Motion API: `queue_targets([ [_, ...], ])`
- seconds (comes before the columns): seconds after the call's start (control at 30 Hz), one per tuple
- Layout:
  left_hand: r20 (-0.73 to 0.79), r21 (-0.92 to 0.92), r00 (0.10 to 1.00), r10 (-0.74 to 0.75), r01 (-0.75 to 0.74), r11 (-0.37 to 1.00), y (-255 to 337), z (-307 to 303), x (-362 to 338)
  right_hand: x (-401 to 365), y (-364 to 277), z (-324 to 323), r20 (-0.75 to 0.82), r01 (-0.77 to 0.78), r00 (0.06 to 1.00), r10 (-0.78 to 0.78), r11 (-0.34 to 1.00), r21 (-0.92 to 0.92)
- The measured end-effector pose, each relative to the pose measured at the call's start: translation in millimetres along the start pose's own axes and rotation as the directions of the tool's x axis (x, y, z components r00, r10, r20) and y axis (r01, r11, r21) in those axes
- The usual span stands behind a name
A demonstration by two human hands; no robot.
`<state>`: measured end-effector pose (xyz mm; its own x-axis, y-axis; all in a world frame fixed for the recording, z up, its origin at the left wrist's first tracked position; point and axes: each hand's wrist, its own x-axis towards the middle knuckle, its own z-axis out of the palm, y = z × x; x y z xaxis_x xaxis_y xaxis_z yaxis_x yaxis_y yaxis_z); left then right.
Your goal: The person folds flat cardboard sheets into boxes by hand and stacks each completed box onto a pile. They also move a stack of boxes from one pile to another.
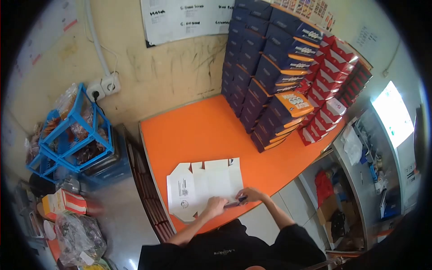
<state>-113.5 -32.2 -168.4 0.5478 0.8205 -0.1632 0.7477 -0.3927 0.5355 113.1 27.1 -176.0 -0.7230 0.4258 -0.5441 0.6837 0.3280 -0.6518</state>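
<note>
A flat, unfolded cardboard box blank (204, 184), white side up, lies on the orange table (189, 135) in front of me. It bears small black print on its left part and has cut flaps along the far edge. My left hand (215, 206) is closed at its near edge, with the fingers curled and partly hidden. At the near right corner, my right hand (253, 195) pinches a flap that is folded up and shows a dark outer face. Both hands are close together, with a short strip of that flap between them.
Stacks of dark blue and orange boxes (256, 85) stand at the back of the table. Red and white boxes (330, 76) are piled right of them. Blue crates (76, 135) with bagged goods stand at left, above a metal counter (121, 202). Shelving (355, 180) is at right.
</note>
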Motion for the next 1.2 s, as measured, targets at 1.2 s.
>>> queue_targets([
  [1.2,-0.571,-0.669,0.805,0.161,-0.571,0.476,202.9,-141.8,-90.0,68.1,-61.5,87.7,-0.300,0.212,0.930,-0.213,0.977,-0.037],
])
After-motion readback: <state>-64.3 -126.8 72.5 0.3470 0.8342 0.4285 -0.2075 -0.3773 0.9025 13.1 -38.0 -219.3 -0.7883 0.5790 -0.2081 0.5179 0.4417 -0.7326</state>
